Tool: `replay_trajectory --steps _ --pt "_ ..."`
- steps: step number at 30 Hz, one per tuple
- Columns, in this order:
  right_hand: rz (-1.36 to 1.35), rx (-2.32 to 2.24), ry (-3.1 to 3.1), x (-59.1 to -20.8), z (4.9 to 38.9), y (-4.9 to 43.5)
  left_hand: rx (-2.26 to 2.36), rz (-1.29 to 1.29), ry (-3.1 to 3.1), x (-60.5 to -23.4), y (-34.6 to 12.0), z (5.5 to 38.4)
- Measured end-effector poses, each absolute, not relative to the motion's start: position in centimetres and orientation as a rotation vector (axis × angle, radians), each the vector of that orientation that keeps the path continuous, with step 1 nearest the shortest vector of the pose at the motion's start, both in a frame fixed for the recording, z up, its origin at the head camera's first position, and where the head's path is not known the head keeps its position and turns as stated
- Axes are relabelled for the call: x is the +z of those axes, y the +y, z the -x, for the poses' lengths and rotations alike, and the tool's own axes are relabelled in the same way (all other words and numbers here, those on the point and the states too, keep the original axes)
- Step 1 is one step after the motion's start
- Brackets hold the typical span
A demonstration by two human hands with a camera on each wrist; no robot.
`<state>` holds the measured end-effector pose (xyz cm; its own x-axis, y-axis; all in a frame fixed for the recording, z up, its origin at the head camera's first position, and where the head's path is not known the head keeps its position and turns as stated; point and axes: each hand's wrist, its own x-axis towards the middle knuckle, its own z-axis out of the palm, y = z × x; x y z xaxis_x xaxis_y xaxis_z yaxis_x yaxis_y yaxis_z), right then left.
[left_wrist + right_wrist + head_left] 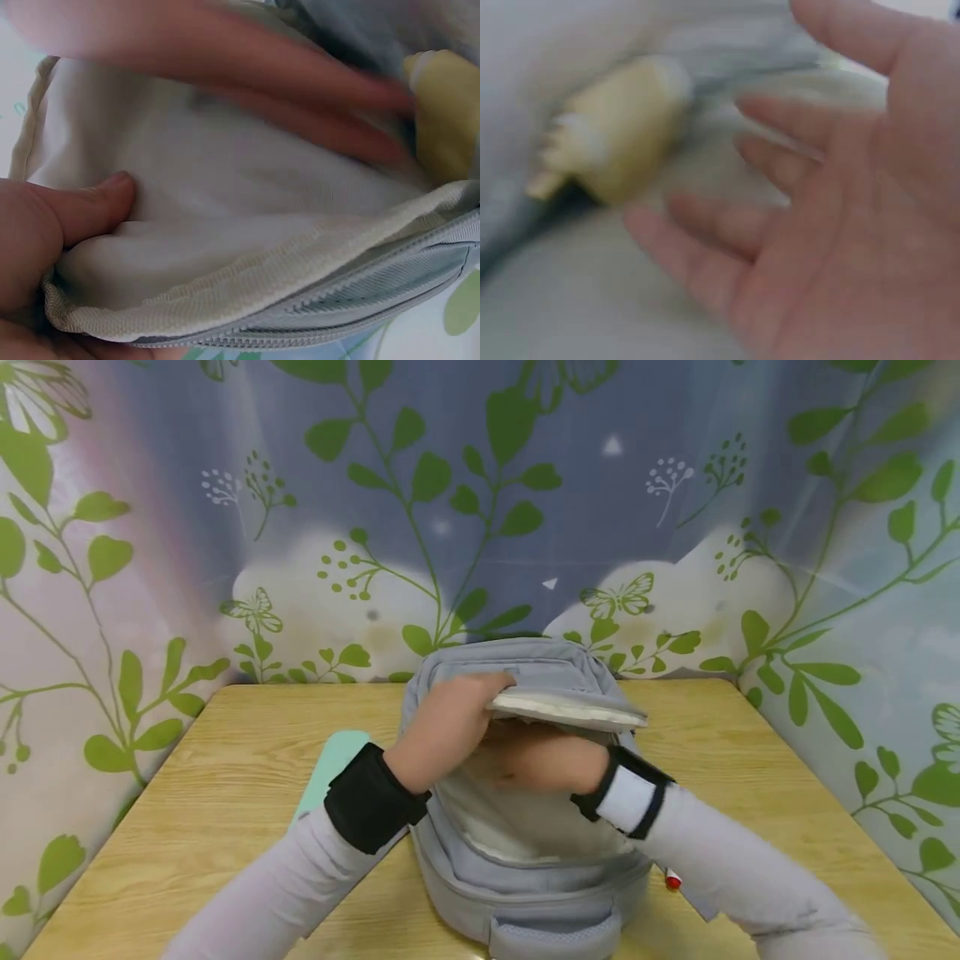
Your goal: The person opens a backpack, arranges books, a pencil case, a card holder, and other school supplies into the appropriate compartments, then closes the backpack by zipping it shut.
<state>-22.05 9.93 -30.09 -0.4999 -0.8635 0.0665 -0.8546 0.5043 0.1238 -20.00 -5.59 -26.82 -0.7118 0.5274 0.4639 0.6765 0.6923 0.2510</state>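
A light grey backpack lies on the table with its main zip undone and its pale lining showing. My left hand holds up the edge of the bag's flap, thumb on the lining and fingers beneath, as the left wrist view shows. My right hand reaches in under that flap, its fingers spread and blurred. Close to those fingertips, inside the bag, is a small yellow item with white bands and a pale knobbly end. Nothing lies in the right palm.
On the wooden table, a mint-green flat item lies left of the bag, partly behind the left wrist. A red-tipped, marker-like item and a grey flat piece show by the right forearm. A leaf-patterned curtain hangs behind.
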Motion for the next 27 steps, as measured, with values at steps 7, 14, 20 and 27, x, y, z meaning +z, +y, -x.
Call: replay_trajectory --steps 7,14,20,27 --pt "-1.629 0.2 -2.117 -25.7 16.7 13.4 -0.585 0.949 -2.569 -28.1 -6.1 19.6" --pt "-1.223 0.204 -2.608 -26.9 19.0 18.5 -0.494 0.893 -2.517 -29.2 -6.4 19.4" --pt "-1.112 0.344 -2.802 -29.8 20.9 19.6 -0.431 0.925 -2.549 -30.5 -6.9 18.4" --pt "-0.969 0.354 -2.753 -30.8 20.5 19.4 -0.384 0.737 -2.667 -32.5 -10.2 16.6"
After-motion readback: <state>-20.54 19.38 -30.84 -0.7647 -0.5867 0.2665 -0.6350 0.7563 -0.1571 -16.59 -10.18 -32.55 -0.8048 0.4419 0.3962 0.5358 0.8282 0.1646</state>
